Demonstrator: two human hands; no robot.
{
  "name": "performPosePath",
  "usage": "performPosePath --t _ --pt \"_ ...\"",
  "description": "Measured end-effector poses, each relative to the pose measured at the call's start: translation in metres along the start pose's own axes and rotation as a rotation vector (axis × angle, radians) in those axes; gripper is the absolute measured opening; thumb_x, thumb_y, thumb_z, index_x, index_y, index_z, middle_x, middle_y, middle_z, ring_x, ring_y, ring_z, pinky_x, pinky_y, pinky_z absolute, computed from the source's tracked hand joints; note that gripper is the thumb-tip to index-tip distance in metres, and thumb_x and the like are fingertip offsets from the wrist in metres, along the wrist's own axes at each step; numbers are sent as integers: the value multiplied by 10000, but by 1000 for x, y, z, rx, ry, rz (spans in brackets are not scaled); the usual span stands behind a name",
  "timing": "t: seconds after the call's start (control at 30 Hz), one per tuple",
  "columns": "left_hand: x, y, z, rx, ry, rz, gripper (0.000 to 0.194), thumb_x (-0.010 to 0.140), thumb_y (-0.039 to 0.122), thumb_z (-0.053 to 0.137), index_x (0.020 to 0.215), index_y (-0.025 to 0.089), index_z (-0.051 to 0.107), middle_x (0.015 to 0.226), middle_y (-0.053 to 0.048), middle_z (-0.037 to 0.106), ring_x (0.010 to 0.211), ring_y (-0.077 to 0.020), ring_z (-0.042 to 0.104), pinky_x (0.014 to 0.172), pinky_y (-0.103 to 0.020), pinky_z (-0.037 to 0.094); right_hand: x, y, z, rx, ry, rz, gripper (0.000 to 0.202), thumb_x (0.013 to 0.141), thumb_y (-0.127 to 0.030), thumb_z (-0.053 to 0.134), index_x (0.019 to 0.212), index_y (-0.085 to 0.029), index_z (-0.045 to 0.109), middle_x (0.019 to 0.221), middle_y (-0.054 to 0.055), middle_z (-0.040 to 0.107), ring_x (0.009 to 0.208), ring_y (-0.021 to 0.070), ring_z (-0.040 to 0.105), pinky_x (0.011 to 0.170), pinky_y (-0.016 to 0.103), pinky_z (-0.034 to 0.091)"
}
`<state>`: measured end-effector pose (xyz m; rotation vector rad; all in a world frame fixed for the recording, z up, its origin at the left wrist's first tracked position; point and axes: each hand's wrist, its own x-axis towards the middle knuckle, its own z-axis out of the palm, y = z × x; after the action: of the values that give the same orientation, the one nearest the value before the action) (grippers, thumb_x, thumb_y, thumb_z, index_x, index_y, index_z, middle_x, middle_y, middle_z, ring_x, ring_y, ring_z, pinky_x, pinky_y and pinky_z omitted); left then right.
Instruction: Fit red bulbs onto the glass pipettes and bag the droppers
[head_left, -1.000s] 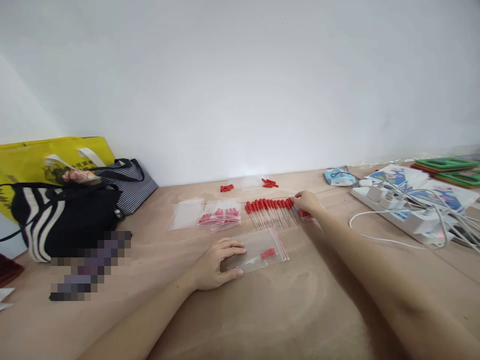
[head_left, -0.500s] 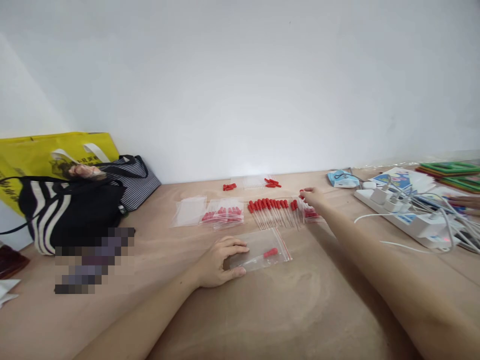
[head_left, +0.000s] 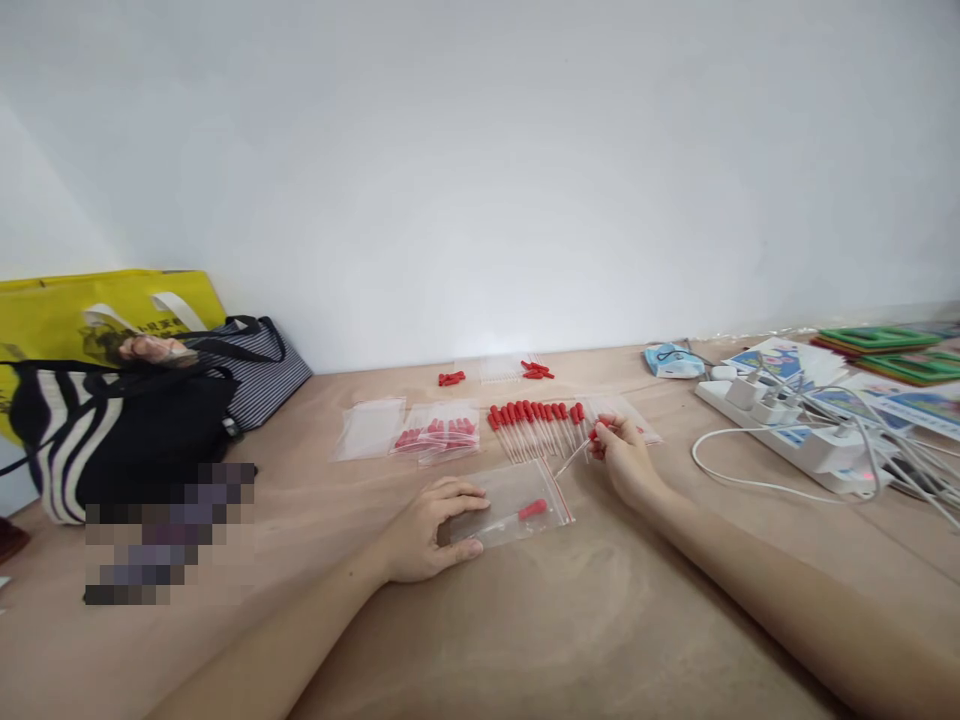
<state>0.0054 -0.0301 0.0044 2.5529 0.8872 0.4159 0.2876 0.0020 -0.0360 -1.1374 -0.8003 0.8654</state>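
Note:
My left hand [head_left: 431,530] lies with thumb and fingers spread on the near-left edge of a clear zip bag [head_left: 499,485]. Inside that bag is one dropper with a red rubber bulb [head_left: 533,509]. My right hand [head_left: 626,455] pinches another glass dropper [head_left: 574,458] by its red bulb; its thin tip slants down-left toward the bag's red-striped mouth. Several droppers [head_left: 529,412] lie side by side in a row beyond the bag. Behind my right hand, a clear bag [head_left: 646,432] is partly covered.
Filled zip bags [head_left: 450,430] and flat clear bags [head_left: 369,428] lie left of the dropper row. Red pieces [head_left: 451,379] sit by the wall. At right are a power strip [head_left: 795,440] with cables and a blue mask [head_left: 673,360]; at left, a black bag [head_left: 150,430].
My right hand has come back toward me and slightly left, bringing a dropper from the right side toward the bag's mouth. My left hand stays on the bag. The view has shifted slightly.

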Motion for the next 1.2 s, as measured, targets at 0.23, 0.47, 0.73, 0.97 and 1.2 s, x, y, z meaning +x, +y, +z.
performPosePath --t 0.23,0.47,0.73,0.97,1.2 --pt "-2 -3 2 23 -5 -54 503 765 384 546 1227 229 418 1254 -66 472 1164 -246 401 972 -424 336 -20 -4 9 142 -93 174 219 657 -272 588 795 -233 422 641 -18 534 549 148 574 483 277 446" --pt "-2 -2 1 17 -2 -44 509 764 392 552 1226 231 413 1237 -61 485 1147 -242 416 963 -417 346 -41 -14 14 -37 -415 284 284 616 -295 669 777 -195 457 545 -52 537 387 90 517 371 203 381" --pt "-1 -1 1 26 21 -31 485 758 386 562 1200 219 451 1205 -65 511 1121 -244 440 942 -402 367 -37 -10 13 -404 -732 225 240 606 -355 648 625 -166 503 501 -52 521 337 40 405 332 174 292" --pt "0 -1 1 17 5 20 393 767 374 557 1127 218 532 1181 -64 535 1117 -234 448 950 -398 361 -25 -12 8 -684 -806 -120 246 712 -306 525 512 -163 531 490 -17 542 441 80 454 430 197 339" --pt "0 -3 2 10 -2 28 386 767 363 560 1126 222 539 1188 -68 523 1117 -228 447 947 -398 366 51 -20 -4 -1073 -212 -150 207 728 -229 488 810 -132 651 712 66 666 647 151 602 580 215 407"
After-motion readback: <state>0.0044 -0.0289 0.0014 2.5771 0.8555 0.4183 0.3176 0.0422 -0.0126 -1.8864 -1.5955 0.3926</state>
